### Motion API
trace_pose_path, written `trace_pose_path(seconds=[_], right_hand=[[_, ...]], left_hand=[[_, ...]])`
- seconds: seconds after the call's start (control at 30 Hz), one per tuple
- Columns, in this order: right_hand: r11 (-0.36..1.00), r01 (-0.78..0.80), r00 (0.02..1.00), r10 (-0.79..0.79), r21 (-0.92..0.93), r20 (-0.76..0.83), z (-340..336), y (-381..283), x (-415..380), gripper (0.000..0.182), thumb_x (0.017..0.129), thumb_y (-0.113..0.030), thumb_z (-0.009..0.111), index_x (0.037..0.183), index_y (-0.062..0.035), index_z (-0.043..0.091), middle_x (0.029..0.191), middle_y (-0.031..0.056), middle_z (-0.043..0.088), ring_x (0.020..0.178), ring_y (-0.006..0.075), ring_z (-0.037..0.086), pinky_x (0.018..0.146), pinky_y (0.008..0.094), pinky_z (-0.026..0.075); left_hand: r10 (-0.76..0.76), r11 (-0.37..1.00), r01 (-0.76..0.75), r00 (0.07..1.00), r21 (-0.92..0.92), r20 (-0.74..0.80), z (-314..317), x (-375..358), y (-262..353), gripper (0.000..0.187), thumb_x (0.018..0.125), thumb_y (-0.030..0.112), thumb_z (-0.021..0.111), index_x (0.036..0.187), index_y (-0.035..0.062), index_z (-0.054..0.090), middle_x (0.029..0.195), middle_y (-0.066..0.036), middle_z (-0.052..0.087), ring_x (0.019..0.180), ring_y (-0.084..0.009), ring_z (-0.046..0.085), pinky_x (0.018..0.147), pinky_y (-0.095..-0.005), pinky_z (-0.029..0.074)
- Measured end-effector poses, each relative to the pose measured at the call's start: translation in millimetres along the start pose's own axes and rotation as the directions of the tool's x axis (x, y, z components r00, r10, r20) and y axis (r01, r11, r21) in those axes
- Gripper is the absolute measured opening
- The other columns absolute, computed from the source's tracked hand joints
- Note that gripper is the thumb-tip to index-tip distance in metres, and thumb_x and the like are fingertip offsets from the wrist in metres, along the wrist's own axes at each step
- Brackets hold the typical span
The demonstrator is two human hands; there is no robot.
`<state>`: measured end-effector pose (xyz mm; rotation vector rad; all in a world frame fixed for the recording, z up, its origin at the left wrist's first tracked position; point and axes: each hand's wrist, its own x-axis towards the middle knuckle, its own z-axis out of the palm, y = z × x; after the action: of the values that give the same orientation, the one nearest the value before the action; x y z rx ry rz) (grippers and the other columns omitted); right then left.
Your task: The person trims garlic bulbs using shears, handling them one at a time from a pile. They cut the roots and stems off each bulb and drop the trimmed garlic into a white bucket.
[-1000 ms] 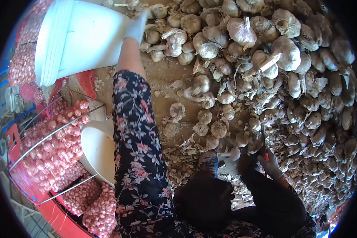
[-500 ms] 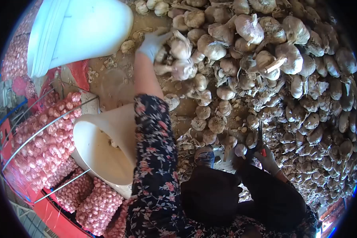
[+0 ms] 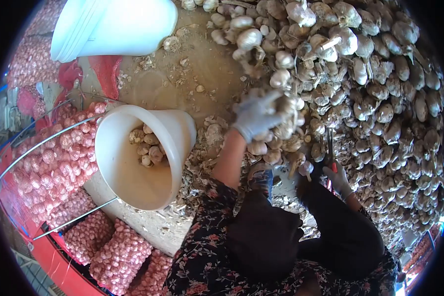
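Observation:
My left hand (image 3: 258, 117), in a pale glove, is over a cluster of garlic bulbs (image 3: 284, 129) at the near edge of the pile. Its fingers look spread against the bulbs, somewhat smeared by motion. In my gloved right hand (image 3: 338, 180) are shears (image 3: 330, 148) with dark blades and a red handle, blades pointing away from me. Loose garlic lies just left of the blades. Close by the shears, a bulb (image 3: 306, 168) rests near my dark trouser leg.
A big garlic pile (image 3: 385, 123) fills the right side. On the left, a white bucket (image 3: 175, 170) lies tipped with several bulbs inside. Stacked white buckets (image 3: 128, 27) lie beyond it. Net sacks of garlic (image 3: 121, 256) and a metal frame (image 3: 59, 140) stand at far left.
My left hand has swept back towards me and to the right, and bulbs that lay by it have shifted that way. My right hand keeps the shears. The view has shifted slightly.

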<state>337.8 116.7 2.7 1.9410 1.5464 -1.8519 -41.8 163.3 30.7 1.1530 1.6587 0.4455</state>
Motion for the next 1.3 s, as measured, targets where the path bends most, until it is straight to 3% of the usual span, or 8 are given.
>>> trace_pose_path(seconds=[0.23,0.37,0.53,0.87,1.0,1.07,1.17,1.3], right_hand=[[1.000,0.009,0.999,-0.009,0.021,-0.033,-0.6,-9.0,-9.9,0.026,0.080,-0.021,0.061,0.092,0.0009,0.054,0.079,0.0059,0.057,0.073,0.0141,0.051,0.067,0.0316,0.045],[0.998,-0.028,1.000,0.029,0.062,-0.008,-2.7,-14.1,-8.9,0.026,0.080,-0.021,0.062,0.091,0.0008,0.054,0.076,0.0033,0.055,0.071,0.0131,0.050,0.066,0.0302,0.044],[0.994,-0.091,0.995,0.088,0.066,0.040,-13.0,-20.8,-7.0,0.019,0.082,-0.020,0.062,0.085,-0.0034,0.053,0.074,-0.0006,0.051,0.070,0.0105,0.046,0.064,0.0282,0.041],[0.994,-0.101,0.988,0.094,0.048,0.125,-16.5,-7.4,6.0,0.025,0.079,-0.022,0.062,0.091,-0.0010,0.053,0.077,0.0021,0.053,0.071,0.0130,0.048,0.066,0.0306,0.044],[0.986,-0.139,0.983,0.126,0.095,0.133,-17.3,-11.7,3.2,0.026,0.080,-0.022,0.062,0.091,-0.0015,0.052,0.077,0.0012,0.051,0.070,0.0110,0.046,0.063,0.0294,0.042],[0.988,-0.124,0.984,0.111,0.091,0.138,-16.7,-13.0,3.3,0.025,0.080,-0.022,0.062,0.091,-0.0017,0.052,0.076,0.0009,0.051,0.069,0.0104,0.045,0.063,0.0286,0.041],[0.985,-0.107,0.990,0.093,0.132,0.107,-13.0,-7.0,3.0,0.025,0.080,-0.022,0.062,0.091,-0.0017,0.052,0.076,0.0013,0.051,0.069,0.0111,0.046,0.063,0.0290,0.042],[0.990,-0.129,0.987,0.124,0.047,0.103,-16.0,0.1,8.8,0.024,0.081,-0.021,0.063,0.091,-0.0016,0.053,0.078,0.0030,0.054,0.071,0.0124,0.048,0.065,0.0299,0.043]], left_hand=[[0.293,0.924,-0.146,0.863,-0.353,0.411,-25.1,1.4,49.6,0.028,0.078,0.025,0.070,0.103,0.0105,0.067,0.094,-0.009,0.065,0.077,-0.0159,0.062,0.072,-0.0286,0.051],[0.187,0.968,-0.240,0.486,0.075,-0.854,-136.2,91.2,16.0,0.049,0.078,0.049,0.064,0.074,0.0007,0.068,0.061,-0.010,0.064,0.055,-0.0249,0.060,0.057,-0.0362,0.049],[-0.257,0.942,0.316,0.895,0.112,-0.364,-185.4,183.7,-10.7,0.086,0.072,0.067,0.059,0.135,0.0107,0.045,0.134,-0.020,0.045,0.127,-0.0348,0.039,0.097,-0.0451,0.041],[-0.145,0.973,0.120,0.983,0.195,0.116,-48.3,75.5,-13.2,0.041,0.076,0.036,0.067,0.106,0.0076,0.060,0.103,-0.011,0.061,0.096,-0.0236,0.058,0.086,-0.0353,0.045],[0.471,0.876,-0.471,0.882,0.103,0.029,-35.2,38.7,-16.2,0.039,0.078,0.023,0.068,0.109,0.0027,0.059,0.113,-0.014,0.058,0.099,-0.0236,0.059,0.087,-0.0368,0.047],[0.095,0.942,-0.171,0.961,-0.288,-0.260,-85.6,34.7,14.7,0.026,0.084,0.021,0.058,0.099,0.0012,0.064,0.093,-0.011,0.066,0.085,-0.0223,0.064,0.076,-0.0353,0.051],[0.003,0.975,0.209,0.345,0.079,-0.939,-177.5,104.5,-30.5,0.027,0.081,0.024,0.061,0.092,-0.0006,0.064,0.092,-0.017,0.064,0.083,-0.0272,0.062,0.075,-0.0375,0.049],[-0.064,0.887,0.433,0.463,0.162,-0.884,-218.6,164.5,-156.5,0.029,0.074,0.021,0.065,0.099,0.0075,0.064,0.116,-0.020,0.053,0.100,-0.0331,0.055,0.085,-0.0363,0.045]])
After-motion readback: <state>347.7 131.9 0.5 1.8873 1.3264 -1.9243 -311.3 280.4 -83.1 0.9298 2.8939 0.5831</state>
